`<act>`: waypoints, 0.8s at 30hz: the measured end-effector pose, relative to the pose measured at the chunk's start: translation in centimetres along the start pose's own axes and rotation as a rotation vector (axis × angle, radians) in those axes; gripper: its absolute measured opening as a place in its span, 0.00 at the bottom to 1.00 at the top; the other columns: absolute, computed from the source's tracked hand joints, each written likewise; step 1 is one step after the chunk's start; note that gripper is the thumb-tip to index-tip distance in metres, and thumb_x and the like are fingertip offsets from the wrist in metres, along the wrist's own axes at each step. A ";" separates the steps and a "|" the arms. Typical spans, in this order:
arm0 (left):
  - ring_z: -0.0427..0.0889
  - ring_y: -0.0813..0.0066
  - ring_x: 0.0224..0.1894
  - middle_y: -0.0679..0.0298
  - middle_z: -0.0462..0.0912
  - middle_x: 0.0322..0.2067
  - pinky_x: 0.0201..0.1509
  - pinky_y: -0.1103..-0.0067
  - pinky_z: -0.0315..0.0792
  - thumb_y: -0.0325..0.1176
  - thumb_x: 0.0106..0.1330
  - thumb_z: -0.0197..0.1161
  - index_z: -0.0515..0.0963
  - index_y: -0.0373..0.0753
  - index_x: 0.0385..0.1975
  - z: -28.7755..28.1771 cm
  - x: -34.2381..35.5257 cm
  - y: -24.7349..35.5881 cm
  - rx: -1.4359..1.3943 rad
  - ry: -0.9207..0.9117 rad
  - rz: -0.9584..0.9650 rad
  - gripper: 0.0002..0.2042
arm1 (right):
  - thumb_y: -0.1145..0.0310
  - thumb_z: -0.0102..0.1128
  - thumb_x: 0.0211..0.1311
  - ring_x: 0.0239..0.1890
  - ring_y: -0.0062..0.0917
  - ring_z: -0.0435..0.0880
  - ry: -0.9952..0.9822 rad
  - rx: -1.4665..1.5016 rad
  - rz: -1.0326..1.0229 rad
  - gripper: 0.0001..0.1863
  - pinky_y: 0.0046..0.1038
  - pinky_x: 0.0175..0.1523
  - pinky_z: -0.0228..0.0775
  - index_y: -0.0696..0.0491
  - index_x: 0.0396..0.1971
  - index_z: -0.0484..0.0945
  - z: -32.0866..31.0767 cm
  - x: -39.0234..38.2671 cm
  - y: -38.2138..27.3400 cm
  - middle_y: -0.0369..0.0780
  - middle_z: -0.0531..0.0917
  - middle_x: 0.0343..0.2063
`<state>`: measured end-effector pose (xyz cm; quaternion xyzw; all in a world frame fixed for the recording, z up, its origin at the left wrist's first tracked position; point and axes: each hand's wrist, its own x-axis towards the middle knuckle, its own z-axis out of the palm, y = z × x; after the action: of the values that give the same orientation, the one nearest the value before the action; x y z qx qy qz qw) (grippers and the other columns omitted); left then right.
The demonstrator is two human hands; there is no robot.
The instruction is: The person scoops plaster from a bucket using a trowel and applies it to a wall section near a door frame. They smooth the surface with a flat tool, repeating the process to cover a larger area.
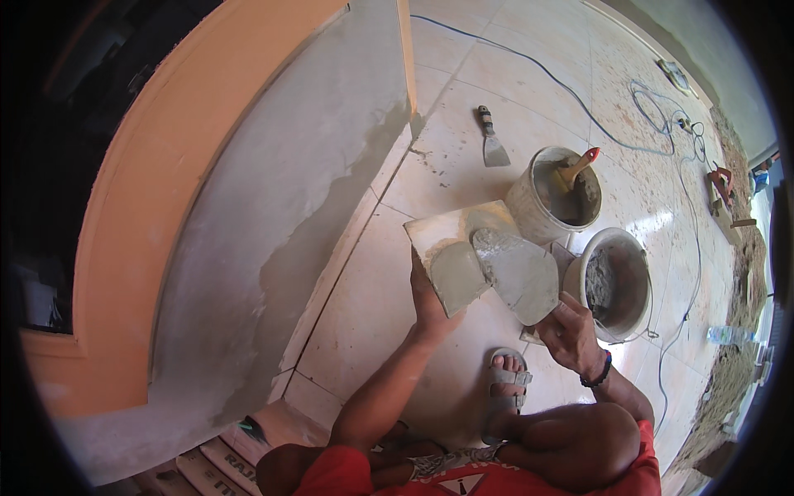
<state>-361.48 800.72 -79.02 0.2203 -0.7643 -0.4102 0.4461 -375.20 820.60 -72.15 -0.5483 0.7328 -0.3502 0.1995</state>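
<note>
My left hand (433,311) grips a small square mortar board (432,231) from beneath, so most of its fingers are hidden. A smooth patch of wet grey mortar (456,277) lies on the near part of the board. In my right hand (572,337) is a trowel (529,277); its broad blade is coated with grey mortar and its far end rests over the board's right side. My right fingers close round the trowel near the blade's right corner, where the handle is mostly hidden.
Beyond the board, a bucket (518,202) holds murky water and a brush (578,169). Right of the trowel stands a mortar bucket (643,256). A putty knife (490,139) lies on the tiles. A cable (556,78) crosses the floor; a damp-edged plastered wall (273,190) rises at left.
</note>
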 end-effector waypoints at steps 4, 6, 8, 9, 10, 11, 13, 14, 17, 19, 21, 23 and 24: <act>0.79 0.60 0.40 0.57 0.80 0.35 0.46 0.69 0.72 0.20 0.48 0.65 0.76 0.34 0.37 0.7 0.4 1.0 -0.178 0.071 -0.086 0.14 | 0.79 0.59 0.46 0.29 0.41 0.76 0.025 0.000 0.029 0.16 0.38 0.35 0.70 0.59 0.40 0.76 0.5 0.3 -0.8 0.45 0.76 0.29; 0.79 0.60 0.40 0.58 0.79 0.36 0.45 0.70 0.72 0.20 0.47 0.66 0.75 0.34 0.38 0.6 0.5 1.2 -0.198 0.071 -0.121 0.15 | 0.79 0.59 0.46 0.30 0.41 0.77 0.009 -0.006 0.008 0.17 0.38 0.35 0.70 0.59 0.40 0.76 0.5 0.5 -0.9 0.45 0.76 0.29; 0.79 0.59 0.41 0.57 0.79 0.36 0.46 0.70 0.72 0.21 0.47 0.66 0.75 0.34 0.38 0.6 0.6 1.4 -0.216 0.063 -0.126 0.17 | 0.79 0.59 0.46 0.30 0.42 0.77 -0.006 0.006 0.000 0.17 0.37 0.36 0.71 0.59 0.41 0.76 0.7 0.5 -0.6 0.46 0.76 0.29; 0.79 0.60 0.41 0.57 0.79 0.37 0.46 0.70 0.72 0.21 0.47 0.66 0.73 0.34 0.41 0.6 0.7 1.3 -0.196 0.047 -0.100 0.18 | 0.79 0.59 0.46 0.30 0.42 0.77 -0.013 0.012 -0.004 0.17 0.37 0.36 0.71 0.59 0.41 0.76 0.7 0.4 -0.4 0.46 0.76 0.29; 0.79 0.60 0.42 0.57 0.78 0.39 0.46 0.71 0.73 0.21 0.47 0.66 0.71 0.33 0.43 0.6 0.7 1.3 -0.176 0.031 -0.073 0.20 | 0.79 0.59 0.46 0.30 0.42 0.77 -0.015 0.009 -0.001 0.17 0.37 0.36 0.71 0.59 0.41 0.76 0.7 0.5 -0.6 0.46 0.76 0.29; 0.79 0.61 0.42 0.56 0.76 0.40 0.45 0.72 0.73 0.22 0.48 0.67 0.68 0.33 0.46 0.6 0.6 1.0 -0.129 0.005 -0.025 0.23 | 0.79 0.59 0.46 0.30 0.42 0.78 -0.017 0.007 0.003 0.17 0.37 0.35 0.71 0.59 0.41 0.76 0.6 0.6 -0.8 0.47 0.76 0.29; 0.80 0.61 0.42 0.56 0.75 0.42 0.44 0.73 0.74 0.22 0.49 0.67 0.66 0.32 0.49 0.6 0.5 1.0 -0.094 -0.018 0.002 0.25 | 0.79 0.59 0.46 0.30 0.42 0.78 -0.016 0.007 0.000 0.17 0.37 0.35 0.71 0.59 0.41 0.76 0.7 0.7 -0.9 0.47 0.77 0.30; 0.80 0.61 0.42 0.56 0.75 0.41 0.43 0.73 0.74 0.22 0.49 0.67 0.67 0.32 0.48 0.7 0.6 1.2 -0.110 -0.014 -0.018 0.25 | 0.79 0.59 0.46 0.30 0.42 0.78 -0.013 0.007 -0.006 0.17 0.37 0.35 0.71 0.59 0.41 0.76 0.7 0.7 -0.9 0.47 0.77 0.30; 0.80 0.60 0.41 0.57 0.74 0.39 0.41 0.72 0.75 0.22 0.48 0.67 0.69 0.32 0.44 0.9 0.7 1.5 -0.135 -0.021 -0.044 0.22 | 0.79 0.59 0.46 0.30 0.42 0.78 -0.023 0.001 -0.004 0.17 0.37 0.35 0.71 0.59 0.41 0.76 0.7 0.8 -1.1 0.47 0.77 0.31; 0.80 0.61 0.40 0.57 0.74 0.39 0.41 0.72 0.75 0.21 0.48 0.66 0.70 0.33 0.43 1.0 0.7 1.7 -0.141 -0.030 -0.060 0.20 | 0.79 0.59 0.46 0.30 0.42 0.78 -0.018 0.014 0.002 0.17 0.37 0.35 0.71 0.59 0.40 0.77 0.8 0.8 -1.2 0.47 0.77 0.31; 0.80 0.61 0.40 0.57 0.74 0.39 0.41 0.72 0.75 0.21 0.49 0.66 0.71 0.34 0.42 0.9 0.8 2.2 -0.139 -0.036 -0.088 0.19 | 0.79 0.60 0.46 0.29 0.42 0.77 0.006 0.051 0.002 0.15 0.37 0.35 0.71 0.59 0.38 0.77 1.2 0.8 -1.1 0.47 0.76 0.30; 0.80 0.61 0.39 0.57 0.74 0.39 0.40 0.73 0.75 0.20 0.50 0.65 0.72 0.34 0.41 1.0 0.9 2.2 -0.180 -0.046 -0.100 0.18 | 0.79 0.60 0.46 0.29 0.41 0.77 -0.001 0.047 -0.010 0.14 0.37 0.34 0.71 0.59 0.36 0.77 1.6 0.5 -0.6 0.46 0.76 0.30; 0.80 0.61 0.39 0.57 0.74 0.39 0.40 0.73 0.75 0.20 0.50 0.64 0.72 0.34 0.41 1.1 0.9 2.3 -0.201 -0.052 -0.106 0.17 | 0.78 0.60 0.45 0.29 0.41 0.77 -0.003 0.044 -0.016 0.13 0.37 0.34 0.70 0.59 0.35 0.77 1.7 0.5 -0.5 0.46 0.76 0.29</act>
<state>-362.79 801.85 -77.01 0.2038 -0.7179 -0.5133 0.4238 -373.89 819.60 -72.91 -0.5501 0.7202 -0.3668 0.2099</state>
